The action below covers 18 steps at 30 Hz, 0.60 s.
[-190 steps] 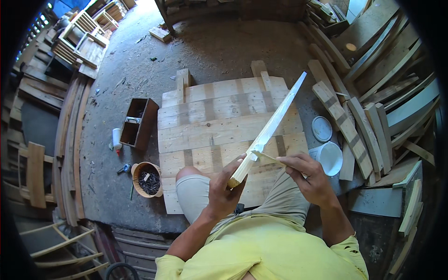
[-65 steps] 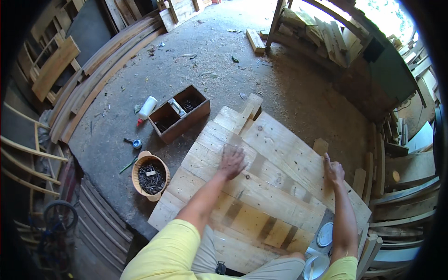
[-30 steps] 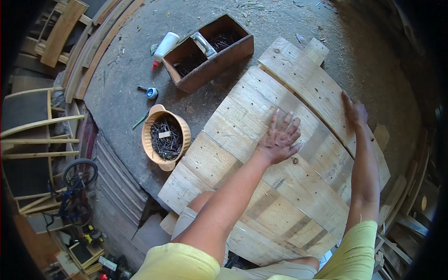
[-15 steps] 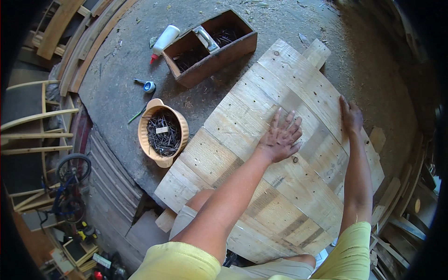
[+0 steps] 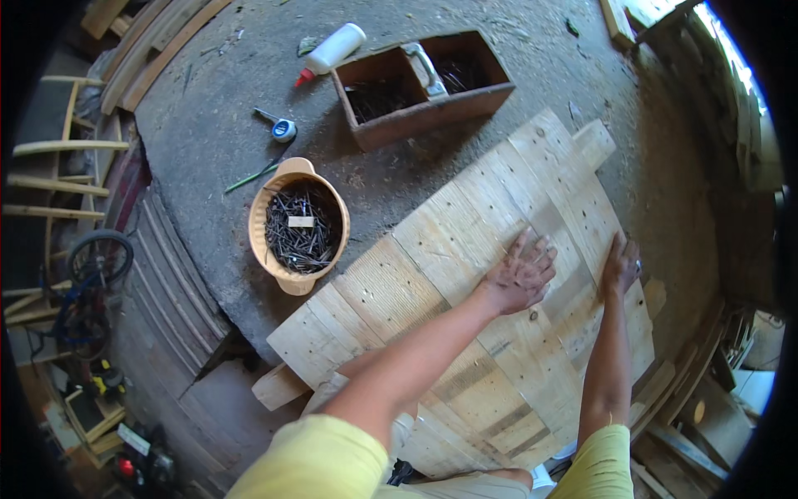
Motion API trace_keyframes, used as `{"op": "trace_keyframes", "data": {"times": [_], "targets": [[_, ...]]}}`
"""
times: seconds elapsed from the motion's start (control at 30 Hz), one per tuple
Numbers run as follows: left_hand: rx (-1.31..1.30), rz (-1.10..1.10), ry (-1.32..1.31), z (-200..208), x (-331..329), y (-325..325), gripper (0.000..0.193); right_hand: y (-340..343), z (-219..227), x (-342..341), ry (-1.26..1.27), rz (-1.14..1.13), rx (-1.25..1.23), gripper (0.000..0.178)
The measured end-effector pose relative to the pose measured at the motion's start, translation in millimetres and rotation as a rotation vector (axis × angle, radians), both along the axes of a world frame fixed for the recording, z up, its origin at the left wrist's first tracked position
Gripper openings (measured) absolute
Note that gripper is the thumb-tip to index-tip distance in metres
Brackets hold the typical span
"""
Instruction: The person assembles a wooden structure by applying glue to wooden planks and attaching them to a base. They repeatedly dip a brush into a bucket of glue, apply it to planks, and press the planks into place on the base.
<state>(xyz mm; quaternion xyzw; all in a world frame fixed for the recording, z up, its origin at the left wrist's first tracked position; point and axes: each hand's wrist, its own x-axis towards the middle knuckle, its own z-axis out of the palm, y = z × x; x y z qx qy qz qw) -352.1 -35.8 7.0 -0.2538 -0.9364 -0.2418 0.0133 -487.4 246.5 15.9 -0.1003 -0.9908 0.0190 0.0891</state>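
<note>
A large panel of pale boards (image 5: 449,224), dotted with nail heads, lies slanted across my lap. My left hand (image 5: 522,274) rests palm down on its upper face, fingers spread, holding nothing. At the panel's right edge, my right hand (image 5: 622,264) grips the border, a ring on one finger; what its fingertips touch beneath is hidden. Left of the panel stands a peach-coloured plastic bowl (image 5: 258,218) with two lugs, full of nails (image 5: 299,249) and a small wood chip (image 5: 300,222). Beyond it is a two-part wooden box (image 5: 440,112) with a metal handle, also holding nails.
A white bottle with a red tip (image 5: 337,48), a small blue-and-white tape measure (image 5: 283,130) and a green pencil-like stick (image 5: 252,177) lie on the concrete floor. Stacked planks (image 5: 166,291) and a bicycle (image 5: 96,274) are at left. Scrap boards (image 5: 694,416) lean at right.
The view has turned, shifting the floor things rightward in the picture. The panel has come slightly nearer me, away from the bowl and box. Both hands stay on it.
</note>
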Motion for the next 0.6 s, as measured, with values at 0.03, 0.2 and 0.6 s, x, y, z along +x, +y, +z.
{"op": "trace_keyframes", "data": {"times": [0.03,0.2,0.6], "targets": [[0.108,-0.001,-0.027,-7,0,-3,0.052,-2,-5,0,0.015,0.014,-0.001,0.069],[0.391,0.687,0.243,26,-100,-117,0.075,-2,1,0,-0.048,-0.040,0.032,0.065],[0.918,0.469,-0.411,-8,-132,-159,0.093,-11,5,-4,0.043,0.062,-0.052,0.050]]}}
